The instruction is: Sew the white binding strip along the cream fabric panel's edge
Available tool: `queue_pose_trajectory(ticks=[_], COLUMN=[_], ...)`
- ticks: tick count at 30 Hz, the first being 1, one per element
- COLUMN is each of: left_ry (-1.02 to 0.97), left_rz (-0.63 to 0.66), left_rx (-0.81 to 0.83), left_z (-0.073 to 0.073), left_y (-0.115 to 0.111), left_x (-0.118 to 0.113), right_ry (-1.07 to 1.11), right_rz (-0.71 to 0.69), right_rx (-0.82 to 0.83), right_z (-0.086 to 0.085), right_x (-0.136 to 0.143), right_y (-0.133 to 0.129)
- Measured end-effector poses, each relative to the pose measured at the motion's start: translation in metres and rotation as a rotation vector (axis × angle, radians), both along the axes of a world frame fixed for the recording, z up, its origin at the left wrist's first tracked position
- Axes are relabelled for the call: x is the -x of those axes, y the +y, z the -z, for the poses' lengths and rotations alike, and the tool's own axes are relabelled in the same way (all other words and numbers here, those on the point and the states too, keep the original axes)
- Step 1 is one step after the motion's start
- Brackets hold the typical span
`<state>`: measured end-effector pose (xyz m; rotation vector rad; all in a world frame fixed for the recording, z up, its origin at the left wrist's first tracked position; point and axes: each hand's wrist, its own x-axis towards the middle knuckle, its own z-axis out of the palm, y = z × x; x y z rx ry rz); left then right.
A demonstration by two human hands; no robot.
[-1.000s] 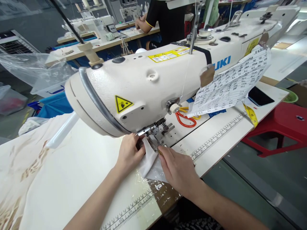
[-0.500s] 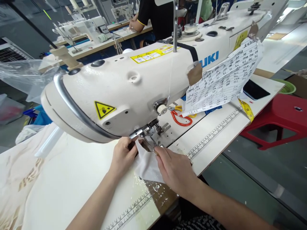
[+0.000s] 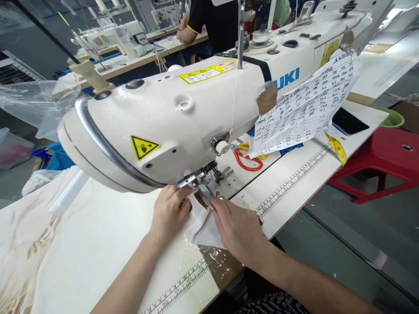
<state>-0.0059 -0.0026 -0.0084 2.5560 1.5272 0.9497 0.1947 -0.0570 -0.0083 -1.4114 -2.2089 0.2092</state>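
A large white sewing machine (image 3: 157, 126) spans the view, with its presser foot and needle area (image 3: 206, 179) low at the middle. Below that, a piece of thin white fabric (image 3: 203, 226) hangs toward the table's front edge. My left hand (image 3: 170, 209) is closed on the fabric's left side, fingers curled under the machine head and partly hidden. On the other side, my right hand (image 3: 238, 226) pinches the fabric close to the presser foot; its fingertips are partly covered by metal parts.
Red-handled scissors (image 3: 248, 161) lie behind the needle area. Handwritten paper (image 3: 304, 104) hangs from the machine arm. A phone (image 3: 349, 122) and yellow measuring tape (image 3: 336, 148) sit at the right, near a red stool (image 3: 379, 161). Cream fabric (image 3: 19, 244) lies left. A person (image 3: 212, 26) sits beyond.
My left hand has shifted slightly up toward the presser foot, its fingers reaching further across. The fabric's raised corner has folded down. My right hand stays nearly in place.
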Motion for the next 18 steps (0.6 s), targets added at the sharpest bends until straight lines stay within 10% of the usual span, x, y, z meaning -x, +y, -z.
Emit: queue_pose_trajectory(ticks=[9, 18], left_ry=[0.232, 0.361], left_rz=[0.242, 0.031], left_rx=[0.002, 0.009], left_z=[-0.022, -0.014], left_y=[-0.015, -0.040], left_x=[-0.001, -0.028], right_ry=[0.147, 0.121], right_rz=[-0.052, -0.163], right_rx=[0.075, 0.099], right_z=[-0.005, -0.012], right_x=[-0.028, -0.058], right_y=[-0.042, -0.065])
